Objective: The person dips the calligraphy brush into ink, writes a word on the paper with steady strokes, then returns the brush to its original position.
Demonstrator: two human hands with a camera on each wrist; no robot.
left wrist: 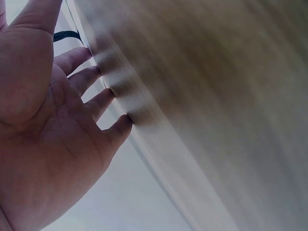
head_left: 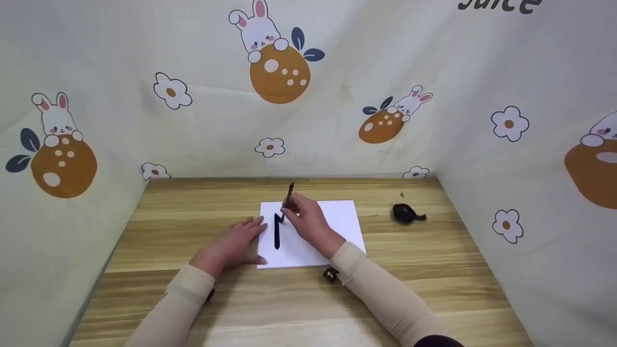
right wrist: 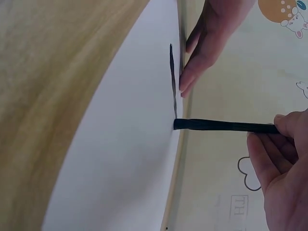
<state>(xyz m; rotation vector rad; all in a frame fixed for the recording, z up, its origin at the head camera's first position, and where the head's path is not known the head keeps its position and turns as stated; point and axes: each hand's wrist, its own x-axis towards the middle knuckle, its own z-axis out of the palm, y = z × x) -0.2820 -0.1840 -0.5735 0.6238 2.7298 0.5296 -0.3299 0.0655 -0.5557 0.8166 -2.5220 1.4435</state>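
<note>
A white sheet of paper (head_left: pixel 308 253) lies on the wooden table. On its left part stands a thick black upright stroke (head_left: pixel 277 234), with a short slanted stroke starting from its top. My right hand (head_left: pixel 308 222) pinches a slim dark writing brush (head_left: pixel 289 193) between thumb and fingers. In the right wrist view the brush (right wrist: pixel 216 125) has its dark tip right at the paper, at the end of a black line (right wrist: pixel 173 79). My left hand (head_left: pixel 230 245) rests flat with spread fingers along the paper's left edge; in the left wrist view its fingertips (left wrist: pixel 126 120) are at that edge.
A small black rounded object with a short stem (head_left: pixel 405 213) sits on the table (head_left: pixel 414 260) right of the paper. Cloth walls (head_left: pixel 217 130) printed with rabbits, oranges and flowers enclose the table at the back and both sides.
</note>
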